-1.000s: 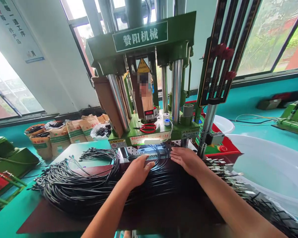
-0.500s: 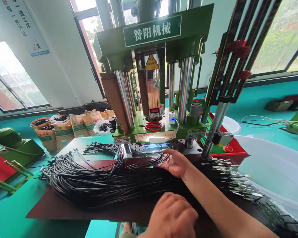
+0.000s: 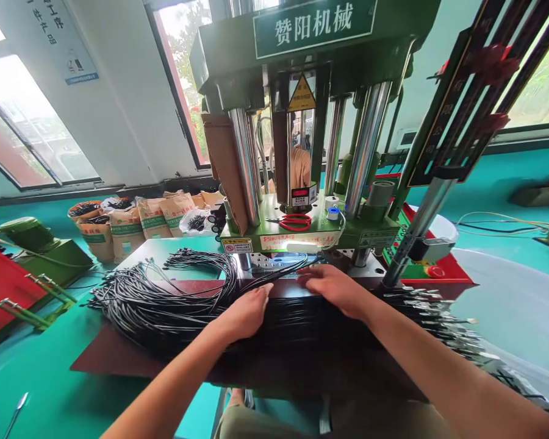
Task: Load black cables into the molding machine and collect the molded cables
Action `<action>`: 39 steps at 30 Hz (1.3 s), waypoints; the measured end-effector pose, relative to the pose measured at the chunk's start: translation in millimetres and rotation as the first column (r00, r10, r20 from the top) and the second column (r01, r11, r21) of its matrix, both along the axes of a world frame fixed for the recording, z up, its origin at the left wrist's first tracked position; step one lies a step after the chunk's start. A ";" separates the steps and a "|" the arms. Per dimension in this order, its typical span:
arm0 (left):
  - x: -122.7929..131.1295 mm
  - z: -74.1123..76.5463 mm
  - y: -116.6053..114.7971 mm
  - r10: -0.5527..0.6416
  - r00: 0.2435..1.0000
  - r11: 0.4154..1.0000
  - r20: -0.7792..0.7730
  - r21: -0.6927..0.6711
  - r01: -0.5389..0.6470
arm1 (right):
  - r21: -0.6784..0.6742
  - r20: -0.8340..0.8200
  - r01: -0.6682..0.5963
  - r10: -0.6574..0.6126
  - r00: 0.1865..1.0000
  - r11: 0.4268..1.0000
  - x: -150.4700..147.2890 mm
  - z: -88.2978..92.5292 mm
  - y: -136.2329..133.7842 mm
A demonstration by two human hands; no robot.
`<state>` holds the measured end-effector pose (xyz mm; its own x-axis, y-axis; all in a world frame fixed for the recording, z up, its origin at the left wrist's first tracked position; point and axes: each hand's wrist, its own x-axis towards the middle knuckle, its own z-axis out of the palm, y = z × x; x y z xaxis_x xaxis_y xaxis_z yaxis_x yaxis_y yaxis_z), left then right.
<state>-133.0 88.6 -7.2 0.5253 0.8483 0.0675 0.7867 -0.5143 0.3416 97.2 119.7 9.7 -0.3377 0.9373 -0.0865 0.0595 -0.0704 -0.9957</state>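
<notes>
A bundle of thin black cables (image 3: 281, 266) runs over the front of the green press (image 3: 238, 228), its ends lying at the lit metal mould (image 3: 279, 259). My left hand (image 3: 249, 314) is closed at the near side of this bundle, its fingers around the cables and partly hidden. My right hand (image 3: 333, 288) is just right of it, below the cable ends, with fingers stretched leftward and slightly blurred. Nothing shows in its grasp. A large heap of looped black cables (image 3: 160, 311) lies on the dark red board (image 3: 105, 356) to the left.
Red-handled pliers (image 3: 295, 222) and a blue-white spool (image 3: 333, 213) sit on the press ledge. Silver-tipped cable ends (image 3: 434, 317) spread at right, beside a white tub (image 3: 507, 305). A red control box (image 3: 457, 274) stands behind them. Paper sacks (image 3: 125, 228) line the wall.
My left hand has moved up and forward from low in front onto the cables. My right hand has drawn off the cables it was under. The camera view has shifted.
</notes>
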 end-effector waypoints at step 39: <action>-29.4 45.5 5.1 -0.132 0.987 0.981 -0.089 -0.156 0.117 | 0.486 0.704 -0.429 -0.049 0.709 0.761 -31.7 -0.2 -12.5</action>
